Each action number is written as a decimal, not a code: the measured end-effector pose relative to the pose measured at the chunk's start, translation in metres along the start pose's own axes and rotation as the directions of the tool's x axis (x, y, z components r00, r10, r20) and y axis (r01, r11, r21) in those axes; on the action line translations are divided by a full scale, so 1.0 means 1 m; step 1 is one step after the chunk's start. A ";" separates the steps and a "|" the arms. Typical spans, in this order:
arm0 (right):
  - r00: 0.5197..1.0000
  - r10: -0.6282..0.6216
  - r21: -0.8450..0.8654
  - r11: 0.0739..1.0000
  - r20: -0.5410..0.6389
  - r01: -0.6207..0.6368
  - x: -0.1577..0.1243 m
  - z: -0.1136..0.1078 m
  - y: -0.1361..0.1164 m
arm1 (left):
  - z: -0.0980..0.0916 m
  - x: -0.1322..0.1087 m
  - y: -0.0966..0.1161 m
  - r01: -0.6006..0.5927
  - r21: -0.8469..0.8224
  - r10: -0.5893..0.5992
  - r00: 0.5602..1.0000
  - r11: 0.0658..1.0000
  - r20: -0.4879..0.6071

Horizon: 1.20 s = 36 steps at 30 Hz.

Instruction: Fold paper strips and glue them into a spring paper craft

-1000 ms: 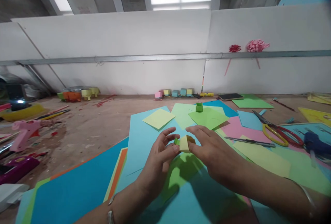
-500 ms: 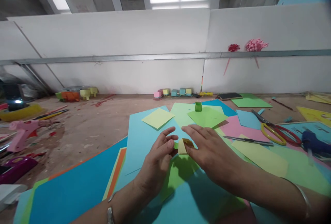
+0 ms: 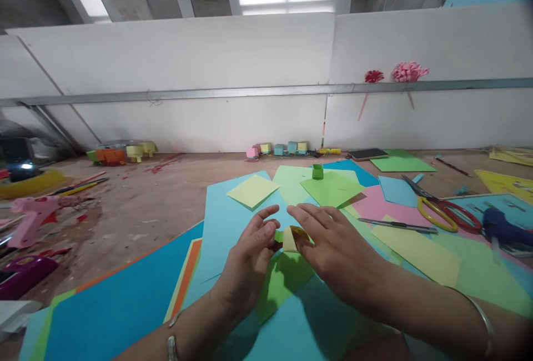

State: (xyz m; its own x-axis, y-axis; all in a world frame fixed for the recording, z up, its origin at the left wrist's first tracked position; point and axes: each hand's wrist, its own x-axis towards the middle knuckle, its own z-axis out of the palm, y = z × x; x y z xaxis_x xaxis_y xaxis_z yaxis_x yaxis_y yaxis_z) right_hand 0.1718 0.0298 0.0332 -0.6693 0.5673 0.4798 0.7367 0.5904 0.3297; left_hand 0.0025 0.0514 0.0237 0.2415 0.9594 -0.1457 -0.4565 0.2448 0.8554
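Observation:
A small pale yellow folded paper piece (image 3: 288,240), shaped like a little open box, is held above the blue sheets by my right hand (image 3: 337,247). Its thumb is at the dark opening and the other fingers stretch over the top. My left hand (image 3: 247,258) pinches a small green paper piece (image 3: 278,236) between thumb and fingers, close against the yellow one. Whether the two pieces are joined I cannot tell. Beneath the hands lies a green square sheet (image 3: 283,283). A tiny green paper box (image 3: 317,171) stands beyond, beside a lime green square (image 3: 333,187).
Scissors (image 3: 441,205) and a pen-like craft knife (image 3: 395,225) lie on papers at right, near a blue glue gun (image 3: 506,227). A pink glue gun (image 3: 35,216) and purple stapler (image 3: 27,275) are at left. Small paper cubes (image 3: 278,150) line the wall.
The view shifts slightly. A little more of the green piece shows between my left fingers and the yellow paper piece. Both hands keep their holds.

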 end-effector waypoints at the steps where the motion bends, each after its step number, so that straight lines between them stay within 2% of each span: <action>1: 1.000 0.002 0.008 1.000 -0.004 -0.002 0.000 0.000 0.000 | 0.000 0.000 0.000 -0.001 0.008 0.001 1.000 1.000 -0.001; 7: 1.000 0.001 0.045 0.999 0.002 -0.002 0.000 -0.004 -0.003 | -0.001 0.000 0.002 -0.027 0.095 0.026 1.000 0.995 0.009; 10: 1.000 0.008 0.064 0.998 -0.002 -0.008 0.001 -0.008 -0.001 | -0.005 0.001 0.003 -0.091 0.198 0.070 0.991 0.976 0.111; 13: 0.999 0.039 0.120 0.992 0.010 -0.040 0.002 -0.008 0.002 | -0.005 0.002 0.003 -0.180 0.378 0.096 0.968 0.908 0.231; 16: 0.997 0.065 0.186 0.980 0.043 -0.072 0.001 -0.004 0.004 | -0.003 0.003 -0.001 -0.293 0.565 0.194 0.954 0.771 0.230; 18: 0.997 0.065 0.206 0.976 0.031 -0.070 0.001 0.000 0.003 | -0.003 0.006 -0.004 -0.361 0.627 0.276 0.932 0.691 0.233; 20: 0.997 0.075 0.212 0.975 -0.027 -0.068 0.000 0.002 0.003 | -0.005 0.010 -0.008 -0.388 0.639 0.302 0.921 0.664 0.245; 23: 0.983 0.158 0.269 0.955 -0.094 -0.128 -0.001 0.001 0.007 | -0.008 0.015 -0.009 -0.347 0.623 0.269 0.938 0.701 0.220; 25: 0.967 0.254 0.371 0.901 -0.034 -0.224 0.000 -0.001 0.012 | -0.009 0.016 -0.007 -0.325 0.597 0.269 0.945 0.733 0.185; 27: 0.929 0.344 0.486 0.793 0.140 -0.367 0.002 -0.002 0.016 | -0.010 0.017 -0.005 -0.323 0.574 0.291 0.945 0.752 0.149; 29: 0.851 0.372 0.553 0.648 0.370 -0.524 0.004 0.000 0.017 | -0.012 0.018 -0.004 -0.316 0.563 0.305 0.945 0.764 0.117; 31: 0.778 0.364 0.564 0.541 0.512 -0.624 0.005 0.006 0.017 | -0.014 0.021 -0.004 -0.298 0.588 0.309 0.947 0.752 0.085; 33: 0.767 0.370 0.579 0.505 0.525 -0.640 0.005 0.013 0.017 | -0.018 0.024 -0.006 -0.278 0.654 0.324 0.945 0.703 0.053; 35: 0.787 0.379 0.601 0.508 0.487 -0.617 0.004 0.018 0.018 | -0.020 0.025 -0.008 -0.286 0.732 0.375 0.926 0.619 0.045; 36: 0.792 0.379 0.607 0.509 0.479 -0.611 0.004 0.019 0.019 | -0.020 0.025 -0.009 -0.322 0.757 0.413 0.908 0.569 0.077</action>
State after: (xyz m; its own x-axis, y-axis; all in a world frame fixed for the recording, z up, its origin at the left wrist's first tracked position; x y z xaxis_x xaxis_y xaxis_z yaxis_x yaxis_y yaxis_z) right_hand 0.1810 0.0541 0.0258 -0.2971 0.9479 0.1151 0.7254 0.3025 -0.6182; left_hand -0.0047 0.0762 0.0020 0.0964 0.9611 0.2589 0.3105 -0.2761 0.9096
